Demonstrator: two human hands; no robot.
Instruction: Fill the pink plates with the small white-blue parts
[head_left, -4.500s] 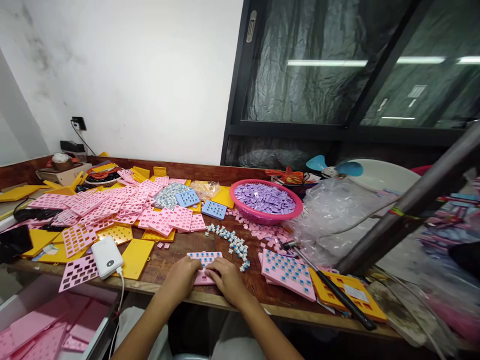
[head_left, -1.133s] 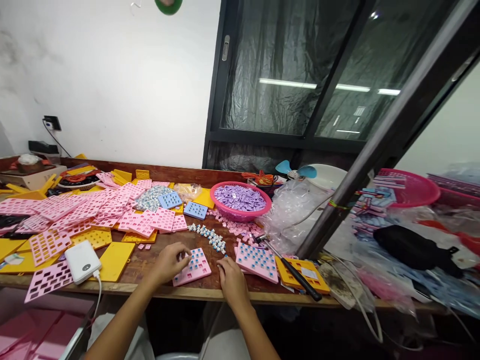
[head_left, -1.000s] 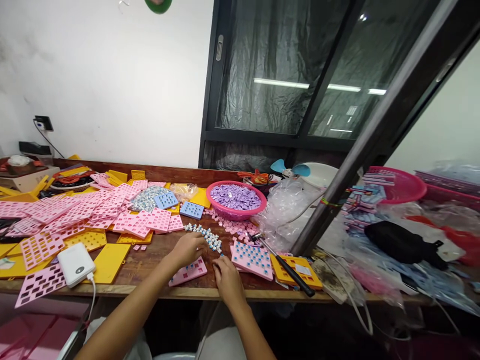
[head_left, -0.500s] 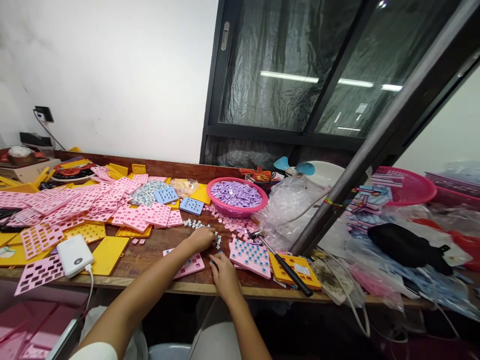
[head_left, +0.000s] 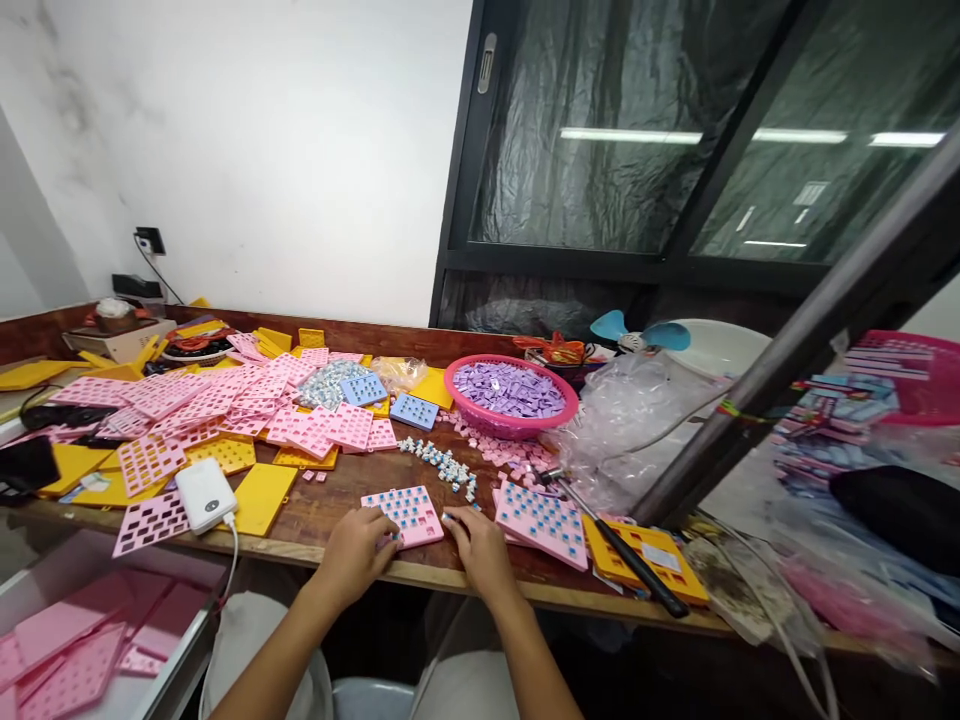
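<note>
A pink tray (head_left: 403, 512) with square pockets lies flat before me at the table's front, many pockets filled with small blue-and-white pieces that look like key switches. My left hand (head_left: 355, 550) is at the tray's left front corner, fingers curled and thumb close to the fingertips; what they pinch there is too small to make out. Just off the tray's right edge, my right hand (head_left: 481, 550) pinches a small blue-and-white piece (head_left: 448, 517) between thumb and forefinger. Loose blue-and-white pieces (head_left: 442, 466) lie in a curved row behind the tray.
Right of my right hand lies another filled pink tray (head_left: 541, 522), then a hammer (head_left: 634, 560) across a yellow tray (head_left: 660, 552). Behind stands a pink basket (head_left: 465, 408) of purple pieces. Leftward are a white power bank (head_left: 207, 494) and piled pink plates (head_left: 202, 395). A metal post (head_left: 780, 350) slants at right.
My left hand has drawn back from the loose pieces to the pink tray's left front. My right hand stays near the tray's right side. More tray pockets show filled; the view has turned left.
</note>
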